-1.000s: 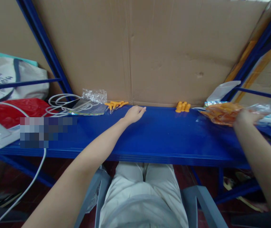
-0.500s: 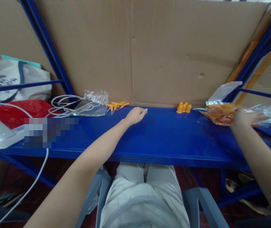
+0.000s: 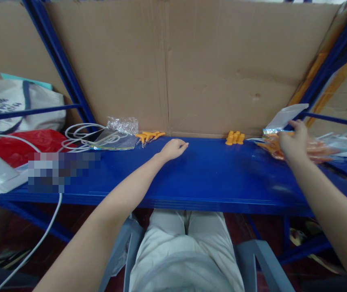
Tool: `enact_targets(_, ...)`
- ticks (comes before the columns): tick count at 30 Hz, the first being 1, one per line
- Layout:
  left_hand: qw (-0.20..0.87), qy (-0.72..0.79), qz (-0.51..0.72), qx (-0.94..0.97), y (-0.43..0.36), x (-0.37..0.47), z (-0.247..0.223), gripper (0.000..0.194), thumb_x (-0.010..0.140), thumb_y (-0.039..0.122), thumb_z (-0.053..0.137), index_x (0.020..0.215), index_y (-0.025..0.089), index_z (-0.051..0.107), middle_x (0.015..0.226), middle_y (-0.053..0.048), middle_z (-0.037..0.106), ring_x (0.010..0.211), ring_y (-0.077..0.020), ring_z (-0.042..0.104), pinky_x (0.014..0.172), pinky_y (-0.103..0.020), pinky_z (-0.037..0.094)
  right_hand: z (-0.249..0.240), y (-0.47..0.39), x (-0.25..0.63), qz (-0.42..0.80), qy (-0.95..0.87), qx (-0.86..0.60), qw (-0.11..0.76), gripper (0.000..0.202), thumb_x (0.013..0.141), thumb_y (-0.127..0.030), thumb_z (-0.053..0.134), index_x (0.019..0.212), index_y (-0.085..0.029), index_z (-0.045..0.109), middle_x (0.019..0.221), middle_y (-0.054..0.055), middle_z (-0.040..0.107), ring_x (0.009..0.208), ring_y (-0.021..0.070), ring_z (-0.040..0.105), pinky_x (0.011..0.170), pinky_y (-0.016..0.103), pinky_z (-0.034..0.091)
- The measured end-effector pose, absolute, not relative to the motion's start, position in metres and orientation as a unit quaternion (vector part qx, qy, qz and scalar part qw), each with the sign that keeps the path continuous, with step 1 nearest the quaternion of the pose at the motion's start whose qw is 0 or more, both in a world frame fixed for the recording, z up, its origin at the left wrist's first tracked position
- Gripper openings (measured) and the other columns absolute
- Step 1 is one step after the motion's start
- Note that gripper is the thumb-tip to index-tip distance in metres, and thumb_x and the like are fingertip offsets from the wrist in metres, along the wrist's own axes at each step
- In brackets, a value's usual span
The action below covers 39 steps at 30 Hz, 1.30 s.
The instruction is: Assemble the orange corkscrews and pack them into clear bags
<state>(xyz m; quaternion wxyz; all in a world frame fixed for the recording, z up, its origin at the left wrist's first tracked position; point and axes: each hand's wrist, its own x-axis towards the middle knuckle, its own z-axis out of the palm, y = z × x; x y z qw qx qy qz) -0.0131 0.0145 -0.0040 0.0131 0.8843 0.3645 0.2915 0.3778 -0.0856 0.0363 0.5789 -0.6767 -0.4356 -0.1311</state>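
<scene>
My left hand (image 3: 173,149) rests on the blue tabletop, its fingers curled loosely together with nothing showing in them. Just beyond it, near the cardboard, lie several orange pieces with small metal chains (image 3: 149,136). On the right, my right hand (image 3: 295,144) is over a clear plastic bag of orange items (image 3: 319,151), with thumb and fingers apart. Part of the bag is hidden beneath this hand. A white translucent flap (image 3: 287,116) stands up behind the bag. Between my hands, towards the back, a small group of orange cone-like pieces (image 3: 234,138) stands upright.
A clear plastic bag (image 3: 115,140) and a coiled white cable (image 3: 78,136) lie at the left. Farther left are a red bag (image 3: 24,146), a white plastic device (image 3: 1,174) and a canvas tote (image 3: 33,107). Cardboard (image 3: 210,69) backs the blue table (image 3: 210,174).
My right hand has moved left across the bag of orange items and its fingers have lifted and parted. My left hand has stayed in place.
</scene>
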Motion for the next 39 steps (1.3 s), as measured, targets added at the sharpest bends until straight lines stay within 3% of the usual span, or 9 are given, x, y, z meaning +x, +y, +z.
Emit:
enact_targets(3, -0.027, 0.369, 0.288, 0.883, 0.02, -0.017, -0.005, 0.034, 0.094, 0.03, 0.044, 0.09, 0.015, 0.075, 0.101, -0.011, 0.076, 0.099, -0.0238, 0.069, 0.091, -0.035, 0.052, 0.04, -0.073, 0.354, -0.058, -0.463, -0.676, 0.571, 0.053, 0.072, -0.019, 0.053, 0.124, -0.012, 0.058, 0.134, 0.016, 0.059, 0.128, 0.0265, 0.052, 0.111, 0.045, 0.037)
enact_targets(7, -0.064, 0.43, 0.281, 0.855, 0.026, -0.027, -0.005, 0.031, 0.091, 0.022, 0.046, 0.105, 0.017, 0.073, 0.116, -0.009, 0.072, 0.114, -0.0235, 0.064, 0.104, -0.038, 0.047, 0.041, -0.049, 0.331, -0.009, -0.485, -0.703, 0.521, 0.052, 0.075, -0.018, 0.054, 0.126, -0.009, 0.058, 0.129, 0.016, 0.061, 0.123, 0.0256, 0.056, 0.109, 0.041, 0.04)
enact_targets(11, -0.074, 0.577, 0.267, 0.768, 0.024, -0.043, -0.001, 0.05, 0.089, 0.025, 0.05, 0.139, 0.019, 0.053, 0.148, -0.013, 0.05, 0.137, -0.0311, 0.045, 0.112, -0.049, 0.038, 0.034, -0.025, 0.323, 0.008, -0.528, -0.745, 0.408, 0.057, 0.077, -0.02, 0.056, 0.134, -0.011, 0.054, 0.128, 0.019, 0.061, 0.117, 0.0307, 0.06, 0.1, 0.045, 0.048)
enact_targets(14, -0.051, 0.676, 0.254, 0.69, 0.023, -0.056, 0.002, 0.061, 0.09, 0.028, 0.047, 0.149, 0.017, 0.039, 0.159, -0.016, 0.034, 0.146, -0.034, 0.031, 0.116, -0.055, 0.03, 0.023, -0.016, 0.324, -0.054, -0.59, -0.759, 0.27, 0.062, 0.08, -0.023, 0.054, 0.141, -0.009, 0.048, 0.151, 0.024, 0.041, 0.136, 0.0384, 0.043, 0.11, 0.054, 0.036)
enact_targets(16, -0.024, 0.725, 0.245, 0.643, 0.025, -0.064, 0.002, 0.065, 0.089, 0.03, 0.045, 0.151, 0.013, 0.033, 0.161, -0.019, 0.028, 0.148, -0.0358, 0.026, 0.117, -0.058, 0.026, 0.016, -0.013, 0.327, -0.094, -0.621, -0.756, 0.187, 0.065, 0.083, -0.026, 0.054, 0.145, -0.011, 0.043, 0.161, 0.021, 0.026, 0.143, 0.0427, 0.031, 0.114, 0.064, 0.025)
enact_targets(19, 0.03, 0.772, 0.227, 0.593, 0.03, -0.073, 0.0, 0.068, 0.089, 0.033, 0.042, 0.152, 0.011, 0.032, 0.161, -0.022, 0.027, 0.148, -0.038, 0.026, 0.116, -0.063, 0.025, 0.007, -0.007, 0.333, -0.105, -0.658, -0.737, 0.113, 0.073, 0.08, -0.026, 0.055, 0.15, -0.019, 0.037, 0.163, 0.016, 0.022, 0.146, 0.0435, 0.025, 0.111, 0.072, 0.019)
enact_targets(26, 0.076, 0.779, 0.184, 0.595, 0.036, -0.076, -0.002, 0.066, 0.087, 0.036, 0.043, 0.151, 0.018, 0.038, 0.163, -0.016, 0.024, 0.148, -0.0383, 0.027, 0.114, -0.064, 0.027, 0.003, 0.01, 0.334, -0.077, -0.634, -0.763, 0.102, 0.077, 0.08, -0.031, 0.056, 0.153, -0.021, 0.035, 0.163, 0.017, 0.023, 0.144, 0.0443, 0.03, 0.109, 0.074, 0.023)
enact_targets(33, 0.056, 0.766, 0.188, 0.612, 0.039, -0.075, -0.003, 0.067, 0.083, 0.032, 0.051, 0.148, 0.014, 0.042, 0.156, -0.021, 0.037, 0.146, -0.0403, 0.029, 0.113, -0.066, 0.027, 0.001, 0.018, 0.325, -0.055, -0.63, -0.768, 0.103, 0.079, 0.081, -0.033, 0.056, 0.154, -0.019, 0.032, 0.163, 0.018, 0.021, 0.146, 0.0446, 0.026, 0.111, 0.072, 0.021)
enact_targets(39, 0.043, 0.751, 0.177, 0.635, 0.039, -0.072, -0.001, 0.049, 0.088, 0.033, 0.048, 0.134, 0.021, 0.059, 0.15, -0.017, 0.047, 0.141, -0.039, 0.04, 0.115, -0.064, 0.025, -0.005, 0.02, 0.322, -0.04, -0.624, -0.77, 0.125, 0.079, 0.081, -0.032, 0.054, 0.154, -0.013, 0.031, 0.16, 0.022, 0.026, 0.145, 0.0465, 0.026, 0.11, 0.072, 0.022)
